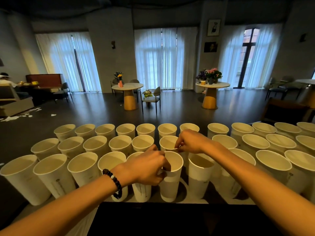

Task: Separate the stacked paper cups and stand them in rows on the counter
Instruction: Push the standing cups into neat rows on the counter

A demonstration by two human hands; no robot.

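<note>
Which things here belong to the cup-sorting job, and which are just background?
Job: left hand gripping front-row cup; right hand pinching rim of middle-row cup; counter.
Background: round tables, chair, flowers, curtains.

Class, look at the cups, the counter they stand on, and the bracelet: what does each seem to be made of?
Cups: paper, matte white, thin rolled rims, faint print on the sides.
Counter: hard and dark, slightly glossy, as it reflects the cups; stone or laminate, unclear.
Bracelet: round dark polished beads, one pale; wood or stone, cannot tell.
</note>
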